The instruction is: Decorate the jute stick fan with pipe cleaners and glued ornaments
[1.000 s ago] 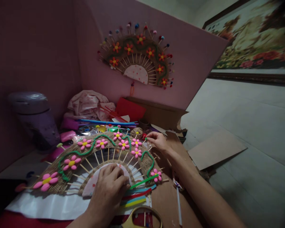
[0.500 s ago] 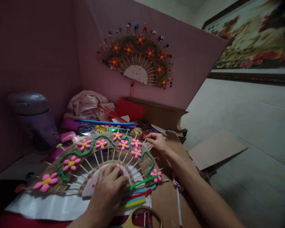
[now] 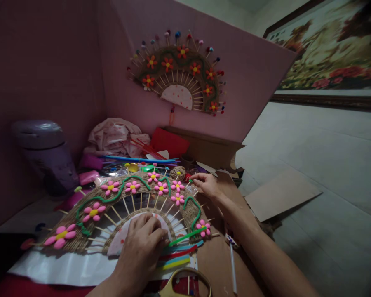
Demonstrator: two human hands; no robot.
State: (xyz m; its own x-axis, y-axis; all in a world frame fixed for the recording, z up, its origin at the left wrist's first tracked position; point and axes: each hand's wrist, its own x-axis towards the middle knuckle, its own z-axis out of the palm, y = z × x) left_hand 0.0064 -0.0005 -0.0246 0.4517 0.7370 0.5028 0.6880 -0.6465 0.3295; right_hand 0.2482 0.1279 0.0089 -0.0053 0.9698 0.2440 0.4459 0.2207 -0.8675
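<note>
A fan-shaped twine craft with pink clay flowers, green wavy strips and thin sticks lies on the work surface. My left hand rests on its pale half-round centre, fingers curled down; what they grip, if anything, is hidden. At the craft's upper right edge, my right hand has its fingertips closed at a small green ball on a stick end. A green strip extends from beside my left hand across the lower right of the craft, above blue, red and yellow strips.
Gold-handled scissors lie at the front edge, a white stick to their right. A purple bottle stands at the left. Behind are pink cloth, a twine ball and cardboard. A similar fan hangs above.
My right hand's fingertips have shifted slightly, and more of the small green ball shows beside them. My left hand stays on the craft's centre.
</note>
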